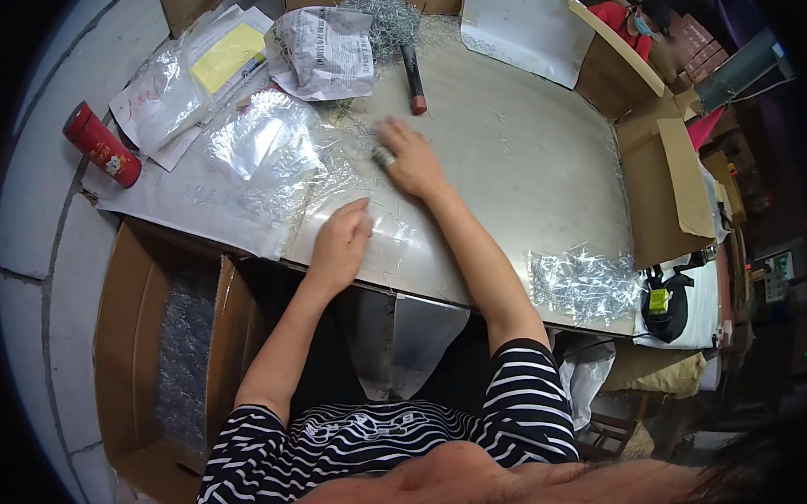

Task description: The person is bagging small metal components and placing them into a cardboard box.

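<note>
On the grey metal tabletop (516,159), my right hand (411,161) reaches forward with its fingers stretched out, slightly blurred. A small dark band or cylinder shows by its thumb; I cannot tell which. My left hand (339,247) is nearer the front edge, its fingers curled together; whatever lies in them is hidden. Left of both hands spreads a heap of clear plastic bags (271,145). Scattered thin metal pieces lie around the hands. Beyond the right hand lies a black rod with a red end (413,78), beside a pile of small wire pieces (385,23).
A printed white bag (321,52) stands by the wire pile. A red flask (102,145) is at the left. Filled clear bags (582,286) lie at the front right, near a cardboard box (672,185). An open carton (122,351) sits below left. Another person (622,22) is far right.
</note>
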Available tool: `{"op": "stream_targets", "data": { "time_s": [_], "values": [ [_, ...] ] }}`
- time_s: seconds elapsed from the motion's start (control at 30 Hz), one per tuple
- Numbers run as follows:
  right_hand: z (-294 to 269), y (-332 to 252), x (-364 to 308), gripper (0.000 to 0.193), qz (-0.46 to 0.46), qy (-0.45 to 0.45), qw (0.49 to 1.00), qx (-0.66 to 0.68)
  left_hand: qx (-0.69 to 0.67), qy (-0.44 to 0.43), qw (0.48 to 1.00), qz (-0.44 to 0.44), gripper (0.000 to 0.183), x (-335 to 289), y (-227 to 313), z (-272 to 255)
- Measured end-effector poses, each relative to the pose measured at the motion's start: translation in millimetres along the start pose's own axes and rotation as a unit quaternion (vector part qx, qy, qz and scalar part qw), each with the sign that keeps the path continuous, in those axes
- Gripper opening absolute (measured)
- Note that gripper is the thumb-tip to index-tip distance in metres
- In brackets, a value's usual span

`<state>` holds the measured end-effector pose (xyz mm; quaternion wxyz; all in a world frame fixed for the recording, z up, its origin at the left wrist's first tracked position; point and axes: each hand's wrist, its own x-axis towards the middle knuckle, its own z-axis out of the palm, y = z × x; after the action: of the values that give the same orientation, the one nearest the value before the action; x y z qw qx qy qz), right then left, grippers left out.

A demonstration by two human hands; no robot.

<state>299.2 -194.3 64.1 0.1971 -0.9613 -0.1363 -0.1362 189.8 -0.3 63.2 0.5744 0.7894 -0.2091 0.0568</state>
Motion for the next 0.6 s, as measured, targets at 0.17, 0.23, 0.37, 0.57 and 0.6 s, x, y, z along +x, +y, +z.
{"op": "stream_targets", "data": {
  "time_s": [0.17,0.23,0.37,0.57,0.6],
  "values": [
    [-7,-10,-27,0.047,-0.1,-0.068,0.992,-0.037,0.021,-0.053,0.998,0.041,0.02,-1,21,27],
    [-20,-5,-61,0.047,-0.072,-0.058,0.995,-0.031,-0.06,-0.032,0.998,0.014,0.018,-17,28,26],
    [-42,-5,-128,0.047,-0.023,-0.041,0.998,-0.038,-0.151,0.011,0.989,-0.002,0.016,-53,32,15],
    [-91,-31,-176,0.042,0.038,-0.033,0.998,0.027,-0.193,0.012,0.978,-0.077,0.019,-99,57,4],
    [-96,-46,-185,0.042,0.039,-0.036,0.998,0.033,-0.19,0.018,0.978,-0.078,0.019,-106,56,3]
  ]
}}
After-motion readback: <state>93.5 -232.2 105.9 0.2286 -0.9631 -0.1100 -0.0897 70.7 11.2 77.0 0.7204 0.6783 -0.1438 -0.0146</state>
